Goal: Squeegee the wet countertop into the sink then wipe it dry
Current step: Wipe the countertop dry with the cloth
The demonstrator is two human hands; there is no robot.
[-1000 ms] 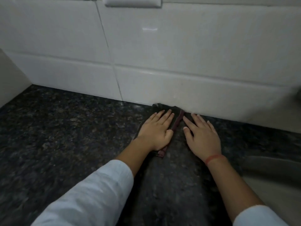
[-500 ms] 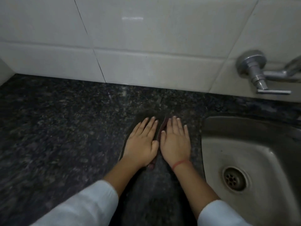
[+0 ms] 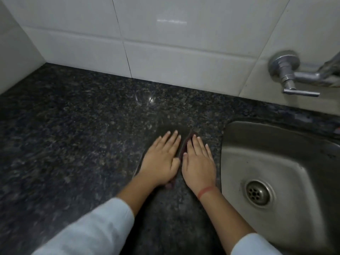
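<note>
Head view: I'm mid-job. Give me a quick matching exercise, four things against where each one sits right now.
Things:
1. cloth
2. tap
3. drain
4. red band

Places:
a. on the tiled wall
b. round the right wrist
c. flat on the countertop, under the left hand and right hand
d. in the bottom of the sink

Pairs: 1-c, 2-a, 3-d, 4-b

Left hand (image 3: 159, 160) and right hand (image 3: 200, 162) are sliding the cloth (image 3: 184, 144) off the wall (image 3: 165, 52).
They are closing together and moving down to mid-frame, beside the sink (image 3: 272, 150), which is coming into view at right.
</note>
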